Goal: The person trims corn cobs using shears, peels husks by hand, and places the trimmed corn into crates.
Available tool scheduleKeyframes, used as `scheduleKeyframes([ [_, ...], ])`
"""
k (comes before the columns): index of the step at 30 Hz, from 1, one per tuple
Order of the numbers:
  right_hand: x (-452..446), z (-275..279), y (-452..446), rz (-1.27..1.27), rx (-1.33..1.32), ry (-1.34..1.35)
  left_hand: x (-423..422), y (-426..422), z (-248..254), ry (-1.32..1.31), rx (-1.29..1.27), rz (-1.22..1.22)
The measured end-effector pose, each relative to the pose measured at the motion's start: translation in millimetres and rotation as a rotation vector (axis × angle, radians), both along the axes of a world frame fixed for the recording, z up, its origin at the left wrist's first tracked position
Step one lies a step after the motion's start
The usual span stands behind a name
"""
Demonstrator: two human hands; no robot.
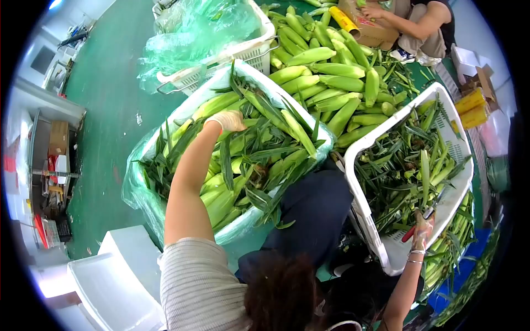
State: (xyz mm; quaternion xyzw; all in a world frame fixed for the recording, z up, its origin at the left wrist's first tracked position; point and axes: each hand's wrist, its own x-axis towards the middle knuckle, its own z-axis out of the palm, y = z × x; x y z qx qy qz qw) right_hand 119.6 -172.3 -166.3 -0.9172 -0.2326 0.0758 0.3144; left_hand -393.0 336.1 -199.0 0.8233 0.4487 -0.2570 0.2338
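My left hand point(226, 119), in a pale glove, reaches into a basket lined with a green plastic bag point(135, 171). Its fingers curl down around an ear of corn, partly hidden by leaves. Unhusked ears of corn point(221, 207) with long dark leaves fill this basket. On the other side, my right hand point(423, 230), also gloved, is closed around pruning shears point(408, 234) with a red handle. Their metal blades point up, over the near right part of a white basket point(361, 204). Cut leaves and stalk pieces point(395, 160) lie in that basket.
A large pile of trimmed corn point(337, 71) lies beyond both baskets. Another white crate point(265, 25) holds green plastic bags point(207, 33). At the top right, another person's hand point(374, 12) is near a cardboard box point(375, 33). White foam boxes point(130, 251) stand at the lower left.
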Motion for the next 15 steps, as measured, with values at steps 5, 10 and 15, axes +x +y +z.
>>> scheduleKeyframes([
  [5,-28.3,31.7,-7.4,0.084,0.069,0.040,5.8,-32.6,38.6,0.016,0.141,-0.006],
  [10,-54.3,84.2,-12.2,0.056,-0.071,-0.116,-31.3,-62.1,144.3,-0.946,-0.073,0.424],
  [15,-99.2,113.0,23.8,0.335,0.039,-0.558,43.6,-51.5,205.6,-1.721,-0.438,0.504],
])
